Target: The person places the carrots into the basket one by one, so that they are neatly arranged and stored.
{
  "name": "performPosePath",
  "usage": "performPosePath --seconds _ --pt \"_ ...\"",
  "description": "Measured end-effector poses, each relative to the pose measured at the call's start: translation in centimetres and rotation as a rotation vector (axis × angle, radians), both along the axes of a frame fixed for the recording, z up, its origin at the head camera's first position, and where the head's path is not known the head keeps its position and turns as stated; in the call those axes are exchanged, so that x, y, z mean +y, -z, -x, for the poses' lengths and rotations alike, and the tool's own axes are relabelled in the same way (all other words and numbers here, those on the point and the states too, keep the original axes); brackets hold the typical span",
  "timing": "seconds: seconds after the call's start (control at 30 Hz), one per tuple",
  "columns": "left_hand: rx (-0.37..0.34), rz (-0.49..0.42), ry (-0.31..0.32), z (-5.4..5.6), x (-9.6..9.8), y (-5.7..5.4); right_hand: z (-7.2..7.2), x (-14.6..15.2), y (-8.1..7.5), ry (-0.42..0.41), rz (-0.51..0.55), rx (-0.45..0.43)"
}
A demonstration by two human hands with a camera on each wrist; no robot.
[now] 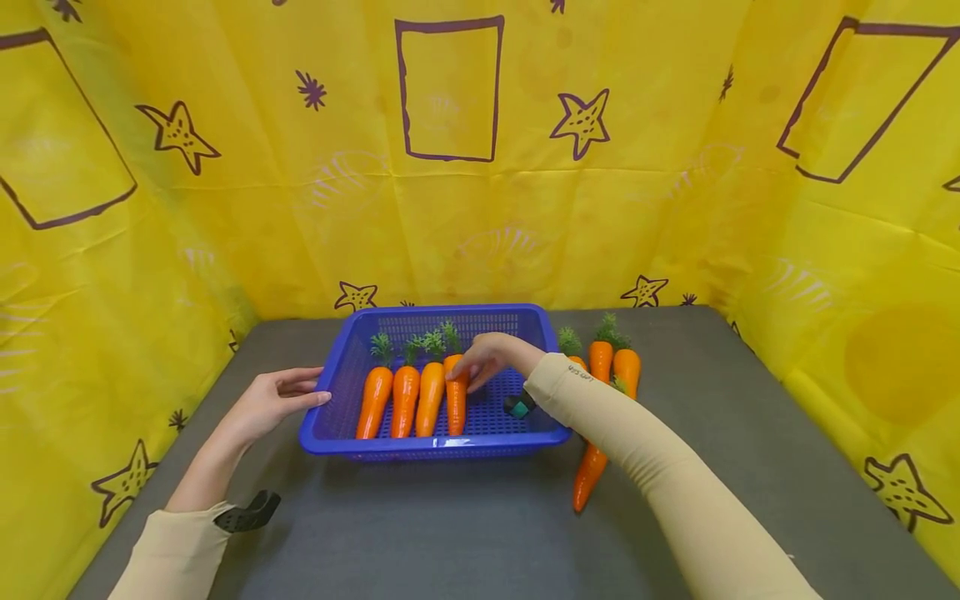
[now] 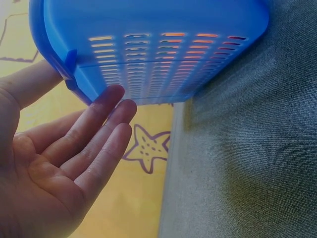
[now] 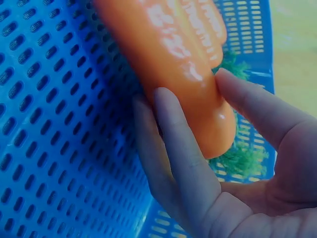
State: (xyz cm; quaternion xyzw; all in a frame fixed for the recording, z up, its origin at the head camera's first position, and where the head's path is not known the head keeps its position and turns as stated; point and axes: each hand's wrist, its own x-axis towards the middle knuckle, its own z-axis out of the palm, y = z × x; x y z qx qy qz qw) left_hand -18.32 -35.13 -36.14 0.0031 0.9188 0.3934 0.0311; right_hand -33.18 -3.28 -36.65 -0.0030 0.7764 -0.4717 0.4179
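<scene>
My right hand (image 1: 491, 360) reaches into a blue plastic basket (image 1: 427, 444) and pinches an orange carrot (image 1: 456, 408) near its leafy top. In the right wrist view, the thumb is on one side of this carrot (image 3: 173, 64) and the fingers (image 3: 176, 131) are on the other. Left of it, three more carrots (image 1: 406, 400) lie side by side in the basket, green tops pointing away. My left hand (image 1: 273, 402) is at the basket's left rim, thumb touching it. Seen from the left wrist, its loosely extended fingers (image 2: 94, 124) lie beside the slotted outer wall (image 2: 148, 54).
Right of the basket, several carrots (image 1: 627, 368) lie in a pile on the dark grey table (image 1: 390, 533), partly behind my right sleeve (image 1: 645, 450). Yellow patterned cloth (image 1: 450, 225) encloses the table at the back and both sides.
</scene>
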Motion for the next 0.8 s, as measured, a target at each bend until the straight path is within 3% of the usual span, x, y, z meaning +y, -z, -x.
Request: performPosePath --seconds 0.63,0.8 --pt "0.001 -0.003 -0.003 0.07 0.08 0.08 -0.21 0.33 0.24 -0.014 -0.023 0.031" --pt "0.001 0.004 -0.006 -0.05 0.12 0.01 -0.18 0.46 0.3 -0.057 -0.094 0.088"
